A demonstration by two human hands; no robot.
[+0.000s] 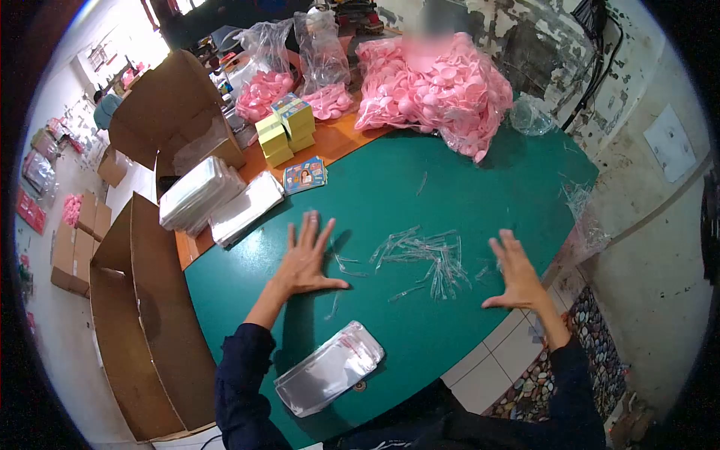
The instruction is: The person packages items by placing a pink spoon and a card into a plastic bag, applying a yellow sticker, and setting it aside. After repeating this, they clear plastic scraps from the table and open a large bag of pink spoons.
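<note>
My left hand [306,259] is spread with its fingers apart over the green table [360,180], holding nothing. On the right, my right hand [517,277] is also open and empty, near the table's right edge. Between the two hands lies a loose pile of small clear plastic pieces [435,259], with a few strays beside my left hand. A stack of clear plastic bags [330,367] rests near the front edge, below my left hand.
Pink items in a large clear bag [435,90] stand at the back. Yellow boxes [274,139], printed cards [305,175] and stacks of clear packets [199,195] sit at the back left. Open cardboard boxes [161,322] flank the table's left side. A person [106,109] is far off.
</note>
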